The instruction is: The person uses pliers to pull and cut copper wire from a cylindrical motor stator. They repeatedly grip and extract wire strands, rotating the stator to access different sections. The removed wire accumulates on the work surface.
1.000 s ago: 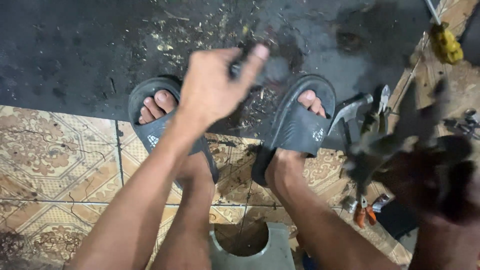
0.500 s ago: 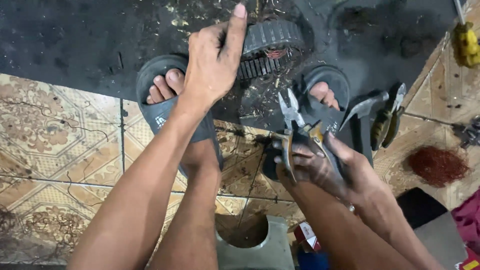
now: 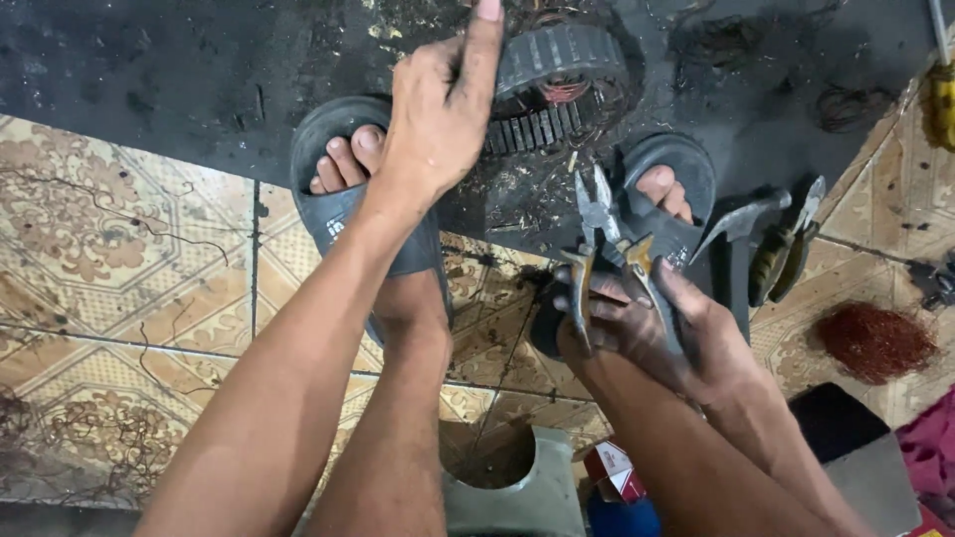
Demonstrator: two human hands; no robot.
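Grey sandals (image 3: 343,214): two; pliers (image 3: 602,244): one.

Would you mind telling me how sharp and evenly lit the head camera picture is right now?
In the head view, the left hand and the pliers in the right hand are fairly sharp; light is soft and even with no harsh glare; the dark mat swallows detail, and wide-angle stretch enlarges the forearms at the bottom edge.
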